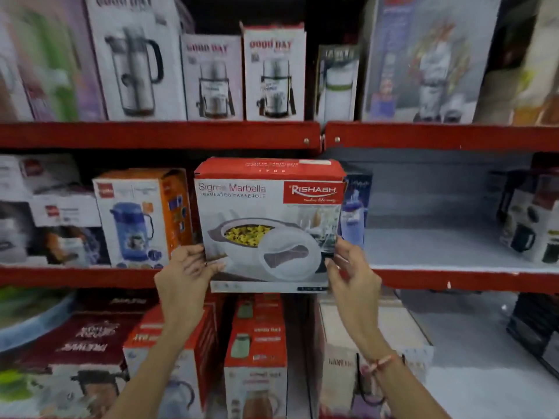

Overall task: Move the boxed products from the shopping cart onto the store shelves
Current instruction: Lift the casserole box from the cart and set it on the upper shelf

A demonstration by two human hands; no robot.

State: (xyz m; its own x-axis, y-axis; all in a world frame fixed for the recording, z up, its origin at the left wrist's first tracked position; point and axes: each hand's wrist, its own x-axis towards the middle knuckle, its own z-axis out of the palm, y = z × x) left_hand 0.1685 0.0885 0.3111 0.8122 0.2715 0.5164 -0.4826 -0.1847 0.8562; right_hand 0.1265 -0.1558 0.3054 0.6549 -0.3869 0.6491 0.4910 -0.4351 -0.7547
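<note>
Both hands (184, 276) (352, 278) grip casserole box (269, 225) between orange box (142, 216) and blue box (355, 207).

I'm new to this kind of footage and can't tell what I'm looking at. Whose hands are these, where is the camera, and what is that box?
There is no machine here. A person wears one wide-angle camera on the head, looking forward and down, so you see their own two bare hands from behind. The left hand and right hand grip the lower corners of a casserole box, red on top and white in front, held upright in front of the middle shelf. To the left of it stands an orange flask box. To the right that shelf is mostly bare. The shelves above and below hold more boxed flasks and jugs. The shopping cart is not in view.
</note>
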